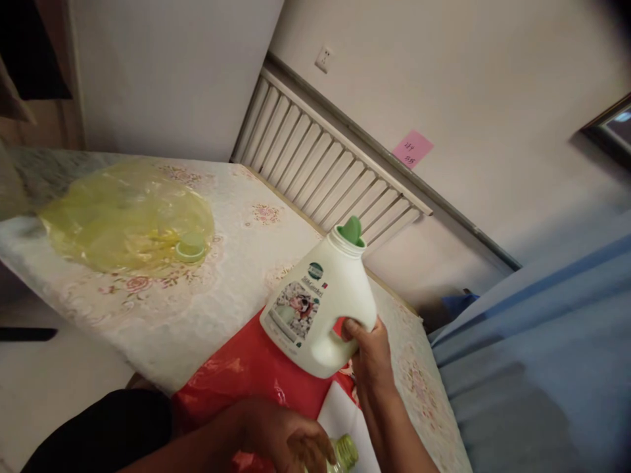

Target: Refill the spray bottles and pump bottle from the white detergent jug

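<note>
Jug: one, pale green, printed label on its front, green spout (351,231) in its uncapped mouth; the jug (325,309) is held tilted, mouth up, over the red sheet (236,368); contact with the sheet cannot be told.
Hands: two; the right hand (371,351) is closed round the jug's handle, thumb through the opening; the left hand (296,440) is curled against the bottle, fingers bent, the grip partly cut off by the lower edge.
Bottle: one, green-tinted and see-through; only the threaded, uncapped neck and shoulder of the bottle (346,452) are shown, just beside the left fingers.
Cap: one, pale green; the cap (190,247) is seen at the near end of the yellow bag (113,223); whether it is inside cannot be told.
Sheets: one red, glossy; one white, the white sheet (341,408) being partly covered by the bottle.
Table: one, flower-patterned; the table (231,256) is partly hidden by bag, jug and arms.
Wall side: one radiator (315,154), its lower part blocked by the table; one socket (323,59); one pink note (413,148), handwritten; one frame (611,125), cut off.
Right side: one blue curtain (542,355), hung beside the table.
Obstruction: the red sheet is crossed by the left forearm.
</note>
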`<state>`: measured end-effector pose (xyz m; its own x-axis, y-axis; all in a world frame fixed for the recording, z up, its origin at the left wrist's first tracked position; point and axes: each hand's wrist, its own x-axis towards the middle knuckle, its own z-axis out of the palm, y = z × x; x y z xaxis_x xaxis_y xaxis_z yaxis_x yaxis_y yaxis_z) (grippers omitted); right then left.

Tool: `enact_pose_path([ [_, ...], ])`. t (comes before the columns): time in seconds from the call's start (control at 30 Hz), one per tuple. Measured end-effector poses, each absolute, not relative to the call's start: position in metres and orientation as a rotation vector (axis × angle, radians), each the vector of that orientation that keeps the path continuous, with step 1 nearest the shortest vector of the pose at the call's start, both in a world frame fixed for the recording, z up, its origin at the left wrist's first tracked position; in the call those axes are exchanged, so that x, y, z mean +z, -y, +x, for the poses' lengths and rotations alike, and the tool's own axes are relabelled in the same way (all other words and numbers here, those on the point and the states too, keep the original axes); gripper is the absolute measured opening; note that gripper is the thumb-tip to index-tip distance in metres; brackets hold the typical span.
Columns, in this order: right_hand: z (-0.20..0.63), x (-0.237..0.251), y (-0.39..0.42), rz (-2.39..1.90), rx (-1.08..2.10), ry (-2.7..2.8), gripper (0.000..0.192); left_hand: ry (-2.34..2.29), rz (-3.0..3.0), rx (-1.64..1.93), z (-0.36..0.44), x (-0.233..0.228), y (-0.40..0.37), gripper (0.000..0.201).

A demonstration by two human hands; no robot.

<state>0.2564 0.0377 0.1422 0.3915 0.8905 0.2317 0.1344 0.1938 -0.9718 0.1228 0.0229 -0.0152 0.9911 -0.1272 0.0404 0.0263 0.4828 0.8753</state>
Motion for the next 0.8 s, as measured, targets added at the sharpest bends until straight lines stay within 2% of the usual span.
enact_pose_path([
  [0.1,0.265,0.175,-0.031,-1.229,0.629,1.052,0.023,0.13,1.067,-0.05,0.129,-0.022,-0.024,0.081],
  [0.23,0.283,0.214,-0.008,-1.231,0.538,1.078,0.026,0.175,1.078,-0.001,0.137,-0.031,-0.03,0.085],
  [0.43,0.325,0.251,0.055,-1.466,0.433,1.015,0.034,0.052,1.101,0.115,0.129,-0.014,-0.042,0.079],
  [0.57,0.357,0.256,0.101,-1.654,0.406,0.995,0.046,0.03,1.173,0.305,0.129,-0.002,-0.048,0.074],
  [0.8,0.384,0.233,0.167,-2.002,0.32,0.986,0.053,-0.179,1.274,0.463,0.139,0.002,-0.056,0.087],
])
